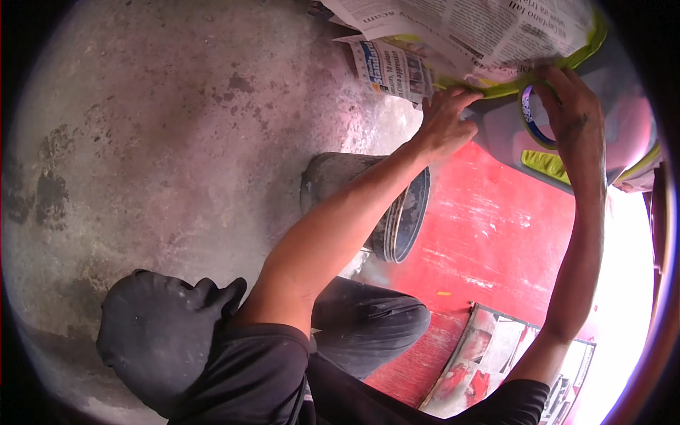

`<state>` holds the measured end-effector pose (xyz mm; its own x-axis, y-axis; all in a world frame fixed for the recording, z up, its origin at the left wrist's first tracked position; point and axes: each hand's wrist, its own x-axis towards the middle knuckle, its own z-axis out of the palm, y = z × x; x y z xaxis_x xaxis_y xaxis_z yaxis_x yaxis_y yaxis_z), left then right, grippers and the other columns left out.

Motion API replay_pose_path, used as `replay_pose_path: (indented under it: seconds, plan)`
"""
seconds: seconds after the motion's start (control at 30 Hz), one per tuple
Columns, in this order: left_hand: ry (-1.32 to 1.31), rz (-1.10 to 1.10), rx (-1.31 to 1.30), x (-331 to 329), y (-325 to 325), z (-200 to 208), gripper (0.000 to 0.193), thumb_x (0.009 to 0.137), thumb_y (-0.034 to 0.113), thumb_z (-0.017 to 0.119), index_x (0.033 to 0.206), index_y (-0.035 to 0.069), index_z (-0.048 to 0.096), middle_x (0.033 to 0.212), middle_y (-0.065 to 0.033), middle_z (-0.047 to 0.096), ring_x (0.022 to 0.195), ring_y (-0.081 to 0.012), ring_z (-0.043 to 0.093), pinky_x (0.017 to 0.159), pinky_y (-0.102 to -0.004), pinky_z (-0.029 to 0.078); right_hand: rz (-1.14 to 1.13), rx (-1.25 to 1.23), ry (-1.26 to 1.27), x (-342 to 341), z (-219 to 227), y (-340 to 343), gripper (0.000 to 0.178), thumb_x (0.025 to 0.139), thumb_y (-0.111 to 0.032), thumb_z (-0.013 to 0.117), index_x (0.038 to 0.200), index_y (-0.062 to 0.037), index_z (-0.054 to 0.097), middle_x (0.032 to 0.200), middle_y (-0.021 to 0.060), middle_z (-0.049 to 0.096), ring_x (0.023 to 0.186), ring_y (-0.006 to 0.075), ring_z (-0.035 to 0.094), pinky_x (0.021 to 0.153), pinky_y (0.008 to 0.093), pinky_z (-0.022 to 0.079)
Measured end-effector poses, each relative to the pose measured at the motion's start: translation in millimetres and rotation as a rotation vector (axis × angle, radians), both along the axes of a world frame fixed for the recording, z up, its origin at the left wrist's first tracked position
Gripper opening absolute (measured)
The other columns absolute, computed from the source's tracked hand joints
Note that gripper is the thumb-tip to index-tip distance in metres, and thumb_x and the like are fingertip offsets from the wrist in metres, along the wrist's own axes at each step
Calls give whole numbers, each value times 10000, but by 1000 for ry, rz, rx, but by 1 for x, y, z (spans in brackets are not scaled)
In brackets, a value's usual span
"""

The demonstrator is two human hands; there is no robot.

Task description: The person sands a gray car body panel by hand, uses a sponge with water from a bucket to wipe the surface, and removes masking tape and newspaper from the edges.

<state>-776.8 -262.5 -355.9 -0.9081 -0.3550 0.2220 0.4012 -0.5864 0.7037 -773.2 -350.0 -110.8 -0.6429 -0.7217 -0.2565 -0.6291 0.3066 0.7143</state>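
My right hand (579,117) grips a roll of tape (528,117), a ring with a patterned inner side, and its fingertips reach the newspaper edge. My left hand (448,122) presses its index finger along a yellow-green strip of tape (499,91), thumb held apart. That strip borders newspaper sheets (510,39) that cover the upper part of a curved, glossy grey-pink body (499,127). Lower on this body is a yellow-green patch (544,163). Part of the roll is hidden by my right fingers.
Below my left forearm stands a dirty dark bucket (407,219) on stained grey concrete floor (177,142). A red, scuffed surface (482,234) lies between my arms. A printed panel (489,347) lies lower right. Beside my left shoulder is a rounded dark form (163,333).
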Motion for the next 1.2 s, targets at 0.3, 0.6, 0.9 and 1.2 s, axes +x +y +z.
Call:
replay_pose_path:
  seconds: [0.3,0.6,0.9,1.2]
  plan:
    - [40,-14,97,3,-3,7,614,802,64,602,1416,75,615,1449,-184,535,1388,-354,455,1194,-425,334,-6,-27,-3,1,0,0,161,939,-101,675,1099,-97,692,1051,108,693,961,375,681,795,461,536]
    - [32,-16,71,3,-7,10,623,801,34,591,1420,91,621,1421,-182,519,1382,-334,433,1190,-399,320,-16,-4,-10,5,-4,-4,159,935,-105,676,1092,-95,697,1040,114,689,959,381,675,800,471,536]
    - [60,-59,139,-5,-8,17,606,808,-10,553,1408,36,627,1351,-193,562,1301,-329,489,1133,-381,363,87,26,11,2,-6,0,133,911,-80,677,1042,-67,688,1004,130,674,945,391,666,787,482,540]
    - [32,157,-9,-9,-3,7,583,802,-22,564,1376,28,654,1237,-202,646,1219,-349,576,1063,-412,433,144,-55,-35,131,-41,-4,210,784,70,714,977,0,672,870,123,569,770,297,636,612,427,512]
